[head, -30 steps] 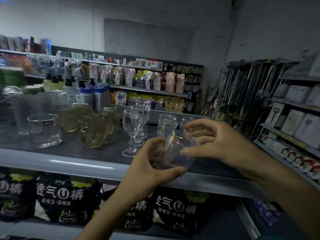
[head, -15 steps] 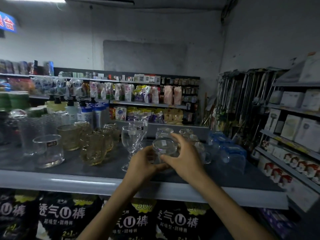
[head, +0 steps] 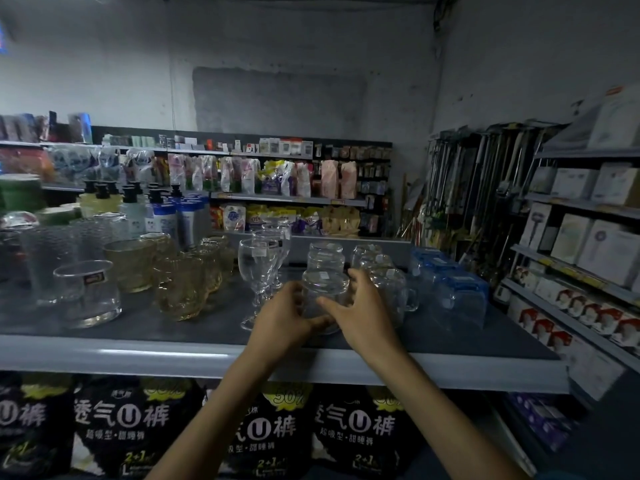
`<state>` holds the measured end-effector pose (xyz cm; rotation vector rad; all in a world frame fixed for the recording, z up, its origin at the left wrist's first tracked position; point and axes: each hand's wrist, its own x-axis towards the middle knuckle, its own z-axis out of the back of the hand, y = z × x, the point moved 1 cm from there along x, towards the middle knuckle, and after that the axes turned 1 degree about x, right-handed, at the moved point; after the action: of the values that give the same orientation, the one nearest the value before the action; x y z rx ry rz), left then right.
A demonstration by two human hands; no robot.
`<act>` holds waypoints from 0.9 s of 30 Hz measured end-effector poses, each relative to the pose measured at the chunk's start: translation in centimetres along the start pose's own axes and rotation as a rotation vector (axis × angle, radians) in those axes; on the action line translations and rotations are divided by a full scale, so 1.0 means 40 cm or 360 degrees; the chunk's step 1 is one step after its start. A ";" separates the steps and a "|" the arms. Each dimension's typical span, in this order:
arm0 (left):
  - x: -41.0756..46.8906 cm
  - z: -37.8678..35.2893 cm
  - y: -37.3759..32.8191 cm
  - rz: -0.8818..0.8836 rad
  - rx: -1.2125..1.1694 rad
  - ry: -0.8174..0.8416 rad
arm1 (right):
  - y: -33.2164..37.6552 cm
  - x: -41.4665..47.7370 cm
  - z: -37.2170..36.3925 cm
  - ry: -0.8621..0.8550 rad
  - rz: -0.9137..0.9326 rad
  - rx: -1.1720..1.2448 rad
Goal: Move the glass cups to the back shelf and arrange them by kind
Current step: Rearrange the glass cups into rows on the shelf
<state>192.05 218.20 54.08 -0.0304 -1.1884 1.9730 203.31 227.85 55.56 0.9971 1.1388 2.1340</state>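
Note:
A clear glass cup (head: 325, 289) stands upside down on the dark shelf (head: 173, 327), and both hands wrap its lower part. My left hand (head: 282, 318) holds its left side and my right hand (head: 360, 311) its right side. Another inverted clear cup (head: 325, 254) stands just behind it. Stemmed wine glasses (head: 258, 268) stand to the left, touching close to my left hand. Amber patterned cups (head: 180, 285) and a wide clear tumbler (head: 86, 292) sit further left. Clear handled mugs (head: 391, 285) stand to the right.
Blue-tinted glass mugs (head: 450, 292) fill the shelf's right end. Pump bottles (head: 162, 216) stand behind the amber cups. Black packs (head: 124, 424) hang below the shelf's grey front edge (head: 138, 358). A rack of white boxes (head: 588, 244) stands at the right. Bare shelf lies in front of the mugs.
The cup went from held tilted in the air in front of the shelf to standing upside down on it. Both hands moved forward and down with it.

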 end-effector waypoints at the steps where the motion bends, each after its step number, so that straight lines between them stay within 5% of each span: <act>1: 0.002 0.000 0.002 -0.0005 0.0026 -0.0010 | -0.001 0.001 -0.003 -0.0012 -0.0024 -0.0009; 27: -0.002 -0.028 0.009 -0.0003 0.0316 -0.0300 | -0.027 0.032 -0.022 -0.0054 -0.0053 -0.0126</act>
<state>192.31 218.88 53.19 0.2637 -1.1026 2.1195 201.95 228.92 54.76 0.9683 1.0399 2.1110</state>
